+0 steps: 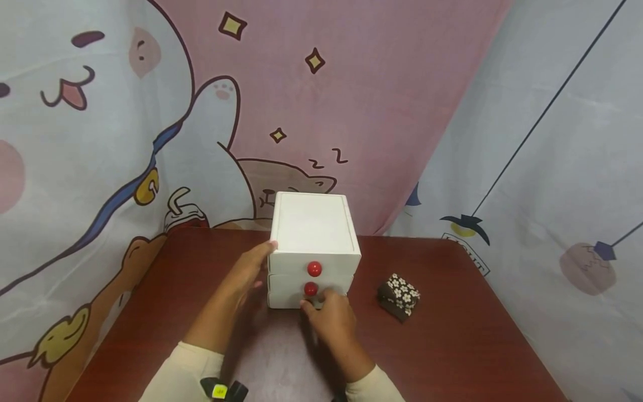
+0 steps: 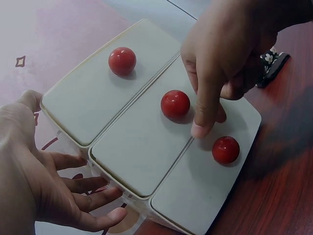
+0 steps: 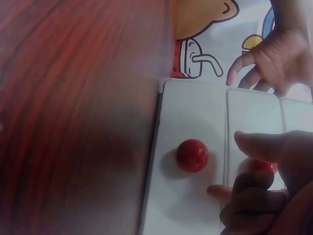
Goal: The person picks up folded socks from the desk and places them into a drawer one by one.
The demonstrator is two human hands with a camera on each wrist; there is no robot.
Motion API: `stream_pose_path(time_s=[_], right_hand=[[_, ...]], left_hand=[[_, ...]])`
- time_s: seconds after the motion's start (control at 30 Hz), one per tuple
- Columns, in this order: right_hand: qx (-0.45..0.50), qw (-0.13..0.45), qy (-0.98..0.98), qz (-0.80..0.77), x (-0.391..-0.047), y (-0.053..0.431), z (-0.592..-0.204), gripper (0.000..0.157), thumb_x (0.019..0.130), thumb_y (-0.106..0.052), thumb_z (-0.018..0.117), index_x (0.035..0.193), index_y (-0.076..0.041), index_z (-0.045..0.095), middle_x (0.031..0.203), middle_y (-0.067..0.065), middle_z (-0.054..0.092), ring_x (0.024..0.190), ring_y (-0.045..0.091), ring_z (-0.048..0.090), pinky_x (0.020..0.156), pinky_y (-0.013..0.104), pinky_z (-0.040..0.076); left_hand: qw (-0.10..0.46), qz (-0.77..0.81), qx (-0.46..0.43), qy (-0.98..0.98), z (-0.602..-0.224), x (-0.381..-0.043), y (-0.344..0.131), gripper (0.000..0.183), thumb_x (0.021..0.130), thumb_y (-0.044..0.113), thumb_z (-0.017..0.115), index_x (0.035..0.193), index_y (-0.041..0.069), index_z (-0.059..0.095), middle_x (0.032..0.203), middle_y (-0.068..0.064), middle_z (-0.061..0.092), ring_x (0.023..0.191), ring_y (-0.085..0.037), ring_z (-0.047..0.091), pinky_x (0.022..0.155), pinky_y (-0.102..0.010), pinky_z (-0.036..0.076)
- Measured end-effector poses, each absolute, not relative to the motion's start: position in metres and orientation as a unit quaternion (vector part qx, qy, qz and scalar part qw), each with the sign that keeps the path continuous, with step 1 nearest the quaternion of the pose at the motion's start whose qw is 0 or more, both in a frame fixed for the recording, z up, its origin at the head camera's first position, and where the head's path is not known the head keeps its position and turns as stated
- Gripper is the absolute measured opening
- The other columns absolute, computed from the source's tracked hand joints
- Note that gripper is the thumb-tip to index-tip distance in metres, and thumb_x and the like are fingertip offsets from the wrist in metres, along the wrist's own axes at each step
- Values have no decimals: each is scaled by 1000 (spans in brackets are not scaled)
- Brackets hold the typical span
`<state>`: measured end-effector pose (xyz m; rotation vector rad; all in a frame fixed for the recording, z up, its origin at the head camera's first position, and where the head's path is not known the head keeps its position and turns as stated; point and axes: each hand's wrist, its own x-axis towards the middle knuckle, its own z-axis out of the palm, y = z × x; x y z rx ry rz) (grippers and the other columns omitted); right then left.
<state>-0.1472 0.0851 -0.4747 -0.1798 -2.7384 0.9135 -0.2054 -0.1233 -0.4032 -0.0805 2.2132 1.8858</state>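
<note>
A white cabinet (image 1: 313,223) with three stacked drawers stands on the table, a round red knob on each front. My left hand (image 1: 246,271) rests along the cabinet's left side, fingers spread and its thumb at the top front corner. In front of the lower drawers is my right hand (image 1: 332,315), thumb and forefinger apart and the other fingers curled in. Its fingertips are close to the bottom knob (image 2: 225,150), with nothing held between them. The middle knob (image 2: 175,104) and top knob (image 2: 122,61) lie above. From the head, the hand mostly hides the bottom knob.
To the right of the cabinet, a small dark item with white flowers (image 1: 401,295) lies on the reddish-brown table (image 1: 442,346). Behind the table hangs a cloth (image 1: 377,100) printed with cartoon animals. Another pale printed cloth (image 1: 562,184) hangs along the right.
</note>
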Motion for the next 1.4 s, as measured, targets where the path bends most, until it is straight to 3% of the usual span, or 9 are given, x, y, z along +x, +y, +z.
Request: stream_pose_path(time_s=[0.27,0.43,0.57,0.87,1.17,1.4], right_hand=[[-33,133,-927,350,-161,87,-508,42,86,-51,89,87,-11,76,79,7,75,70,27,67,57,45,50],[-50,104,-919,377,-157,81,-493,30,82,-34,94,85,-9,78,82,7,79,75,30,73,62,43,54],[-61,95,-918,379,-159,78,-492,26,83,-30,94,82,-10,78,81,6,80,75,26,73,61,40,54],[-44,118,-893,433,-161,78,-500,18,79,-17,95,75,-7,80,70,5,77,68,17,67,62,34,54],[-29,134,-903,408,-163,81,-504,15,79,-20,95,74,-13,83,69,1,77,68,16,68,61,30,52],[-28,134,-907,399,-162,82,-506,12,78,-18,94,74,-13,83,67,-1,77,69,16,68,59,29,50]], left_hand=[[115,653,-31,748,-403,-206,-123,76,105,63,53,165,17,48,158,-21,58,146,-39,54,120,-76,39],[117,659,-34,742,-403,-205,-123,76,105,64,54,165,17,49,161,-21,55,147,-38,52,121,-77,37],[115,661,-33,741,-403,-205,-124,75,105,62,53,165,17,49,161,-20,55,147,-37,51,120,-77,37],[118,665,-31,737,-404,-205,-123,77,105,65,54,165,16,49,166,-19,50,151,-39,47,121,-77,37],[114,665,-31,737,-404,-204,-123,75,105,64,53,163,17,51,157,-20,56,145,-35,49,120,-77,37],[114,659,-31,743,-404,-205,-122,76,105,63,52,165,16,48,163,-21,52,145,-37,49,120,-76,38]])
